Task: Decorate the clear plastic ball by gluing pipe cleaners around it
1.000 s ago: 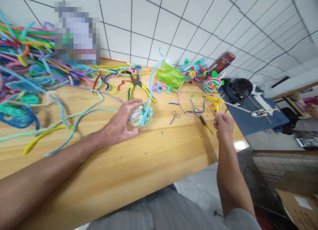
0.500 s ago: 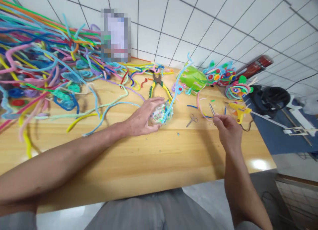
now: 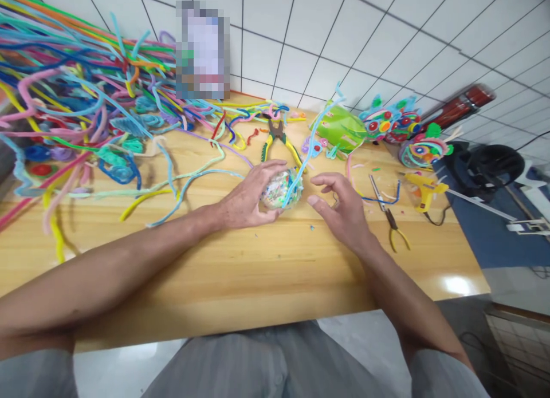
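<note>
Cupping speckled ball (image 3: 275,192): left fingers (image 3: 273,165) | right fingers (image 3: 328,179): parted | green-yellow pliers (image 3: 277,136): just beyond ball

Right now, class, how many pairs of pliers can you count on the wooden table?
2. Green-and-yellow-handled metal pliers lie behind the clear, speckled round ball; long-nosed, yellow-handled metal pliers lie left of the yellow plastic glue gun. Others may be hidden.

Front middle open, back crowded

There's room along the counter's (image 3: 275,283) front middle; behind it, cutting pliers (image 3: 277,136) block the centre, fuzzy stems (image 3: 81,100) choke the left, and slim pliers (image 3: 392,219) and a glue gun (image 3: 425,190) obstruct the right
</note>
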A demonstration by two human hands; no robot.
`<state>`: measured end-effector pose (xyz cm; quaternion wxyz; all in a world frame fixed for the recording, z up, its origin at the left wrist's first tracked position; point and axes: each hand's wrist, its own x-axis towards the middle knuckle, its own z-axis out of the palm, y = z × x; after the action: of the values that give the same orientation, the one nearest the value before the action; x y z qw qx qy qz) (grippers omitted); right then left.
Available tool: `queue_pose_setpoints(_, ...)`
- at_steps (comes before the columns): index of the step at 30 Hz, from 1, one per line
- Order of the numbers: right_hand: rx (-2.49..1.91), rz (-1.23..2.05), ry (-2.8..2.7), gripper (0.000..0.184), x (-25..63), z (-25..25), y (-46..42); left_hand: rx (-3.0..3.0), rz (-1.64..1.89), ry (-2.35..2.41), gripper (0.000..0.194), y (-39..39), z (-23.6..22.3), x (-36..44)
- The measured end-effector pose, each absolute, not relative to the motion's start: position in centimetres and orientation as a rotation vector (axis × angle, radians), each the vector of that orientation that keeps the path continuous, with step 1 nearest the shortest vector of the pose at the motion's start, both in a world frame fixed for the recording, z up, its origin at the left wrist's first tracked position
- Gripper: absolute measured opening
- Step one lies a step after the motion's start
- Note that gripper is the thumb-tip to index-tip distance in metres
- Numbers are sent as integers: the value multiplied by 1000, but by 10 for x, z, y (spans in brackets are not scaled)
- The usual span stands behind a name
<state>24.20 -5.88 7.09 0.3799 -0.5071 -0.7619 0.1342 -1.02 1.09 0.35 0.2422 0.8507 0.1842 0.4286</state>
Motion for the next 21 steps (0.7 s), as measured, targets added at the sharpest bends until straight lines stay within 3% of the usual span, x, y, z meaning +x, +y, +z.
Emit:
queue_pose_setpoints(7,-1120,329,-1975,29,220,63,-44,2297,1205,510,89,9,3,-6)
queue_pose_setpoints(21,-1122,650,-1701,13,205,54,-35,2336,1177,502,90,8,6,-7)
